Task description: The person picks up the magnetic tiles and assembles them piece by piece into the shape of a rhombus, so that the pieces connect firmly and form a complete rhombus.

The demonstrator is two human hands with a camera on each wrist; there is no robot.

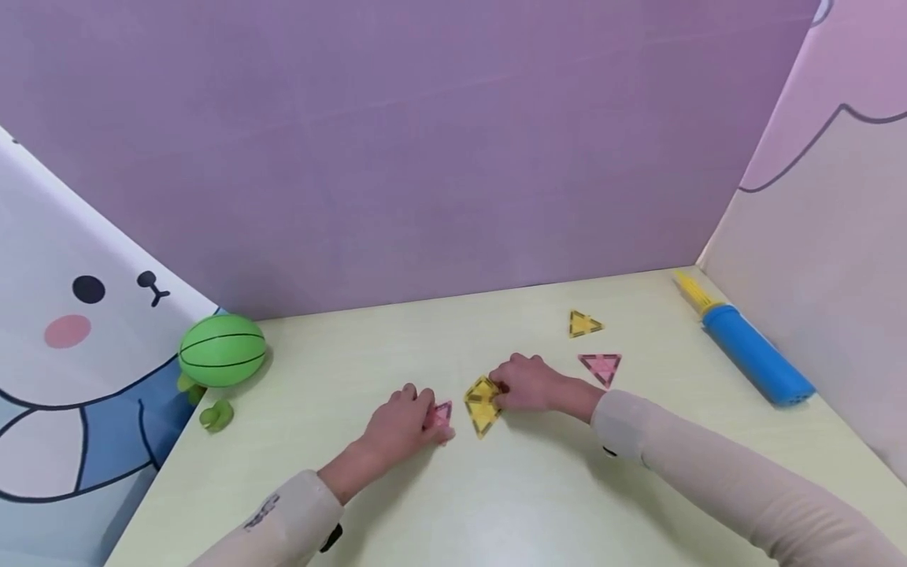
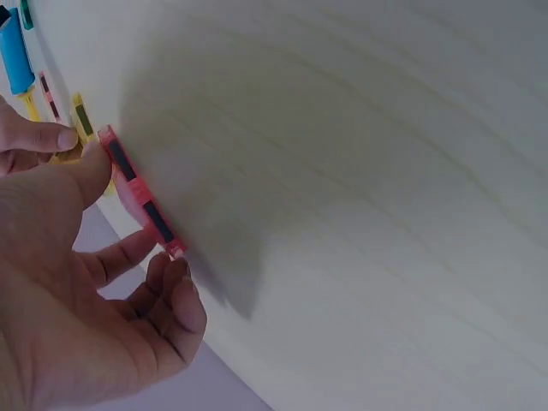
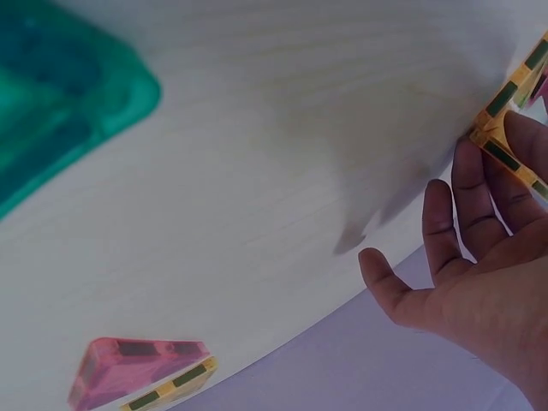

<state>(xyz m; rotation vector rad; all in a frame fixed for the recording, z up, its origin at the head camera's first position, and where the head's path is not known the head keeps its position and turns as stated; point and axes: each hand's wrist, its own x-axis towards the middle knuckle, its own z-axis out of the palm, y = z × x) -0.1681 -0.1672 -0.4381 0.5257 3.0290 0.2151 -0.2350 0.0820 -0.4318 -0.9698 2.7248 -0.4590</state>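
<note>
My left hand [image 1: 399, 422] pinches a pink triangular magnetic tile [image 1: 443, 412] between thumb and fingers; the left wrist view shows the dark magnets along the tile's edge [image 2: 137, 190]. Just to its right, my right hand [image 1: 531, 383] pinches a pair of yellow triangular magnetic tiles [image 1: 481, 407]. In the right wrist view these yellow tiles [image 3: 501, 104] meet at an angle, with thumb and fingers at their corner. A small gap separates the pink tile from the yellow ones. The right fingers partly cover the yellow pair.
Another pink triangle [image 1: 602, 367] and a yellow triangle [image 1: 584, 324] lie beyond the right hand. A blue pump [image 1: 758, 354] with a yellow nozzle lies far right. At the left are a green ball [image 1: 223, 350] and a small green toy [image 1: 216, 415]. A teal tile [image 3: 68, 103] looms near the right wrist.
</note>
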